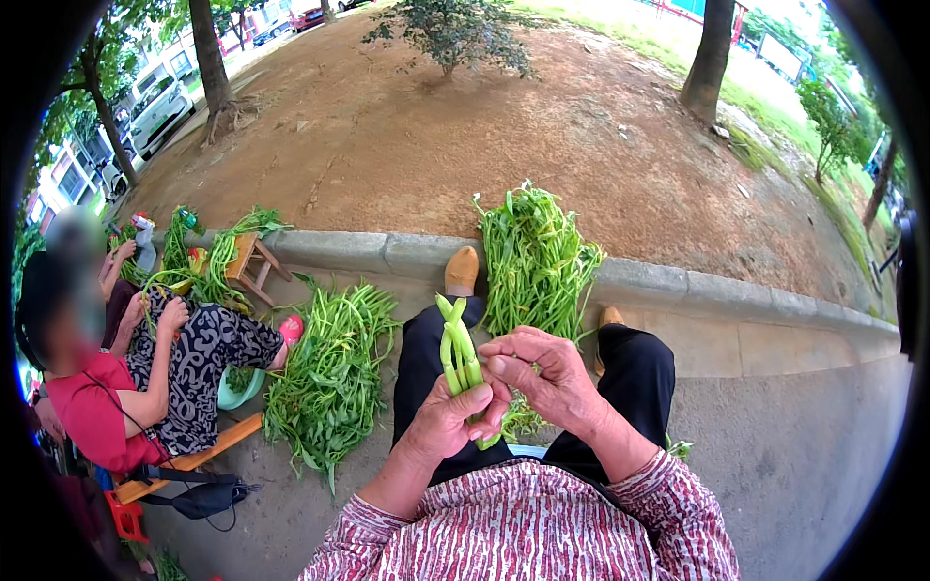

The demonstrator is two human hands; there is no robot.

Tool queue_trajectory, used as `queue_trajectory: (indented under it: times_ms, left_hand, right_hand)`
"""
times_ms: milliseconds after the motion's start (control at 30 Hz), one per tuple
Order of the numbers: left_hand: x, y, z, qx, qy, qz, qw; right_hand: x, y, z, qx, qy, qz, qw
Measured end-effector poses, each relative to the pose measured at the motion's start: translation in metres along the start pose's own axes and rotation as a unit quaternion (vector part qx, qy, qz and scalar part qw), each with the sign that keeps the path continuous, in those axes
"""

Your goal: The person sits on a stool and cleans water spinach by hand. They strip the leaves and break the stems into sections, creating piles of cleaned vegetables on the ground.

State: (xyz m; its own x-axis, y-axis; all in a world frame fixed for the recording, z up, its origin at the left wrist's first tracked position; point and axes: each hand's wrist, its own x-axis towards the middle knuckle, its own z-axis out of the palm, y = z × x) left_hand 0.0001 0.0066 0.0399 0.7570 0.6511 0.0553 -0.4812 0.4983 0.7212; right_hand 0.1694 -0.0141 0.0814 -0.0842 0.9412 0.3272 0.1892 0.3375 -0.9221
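Note:
Several thick pale-green stem pieces (458, 347) are gripped in my left hand (454, 414), their upper ends crossing. My right hand (548, 374) is close beside them, fingertips bent together near the bundle; whether anything thin is between them I cannot tell. Beyond my hands, a heap of long leafy green stems, probably water spinach (534, 261), leans over the stone curb between my shoes. More leafy scraps (523, 420) show between my knees, partly hidden by my right hand and forearm, above a pale rim (528, 451).
Left of my leg lies another big pile of leafy greens (334, 370). A person in a red top (109, 407) sits on a wooden bench (196, 457), handling stems near a light-green basin (240, 388). A wooden stool (251, 265) bears greens. The stone curb (647, 279) crosses ahead.

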Motion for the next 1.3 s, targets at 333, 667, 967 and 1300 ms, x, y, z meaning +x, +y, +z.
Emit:
queue_trajectory:
  times_ms: [333, 667, 967, 1300]
  left_hand:
    - [0.003, -0.009, 0.005, 0.03, 0.006, -0.008, 1.0]
    - [0.005, -0.014, 0.011, 0.063, 0.055, 0.014, 0.996]
    - [0.001, -0.015, 0.011, 0.064, 0.043, 0.001, 0.997]
    - [0.005, -0.015, 0.009, 0.058, 0.068, -0.011, 0.996]
  right_hand:
    - [0.003, -0.005, -0.005, -0.056, -0.007, 0.003, 0.998]
    - [0.0, -0.001, -0.006, -0.108, -0.009, -0.042, 0.993]
    - [-0.006, -0.006, -0.004, 0.03, 0.008, 0.138, 0.99]
    - [-0.019, 0.051, -0.036, -0.188, 0.062, 0.309, 0.93]
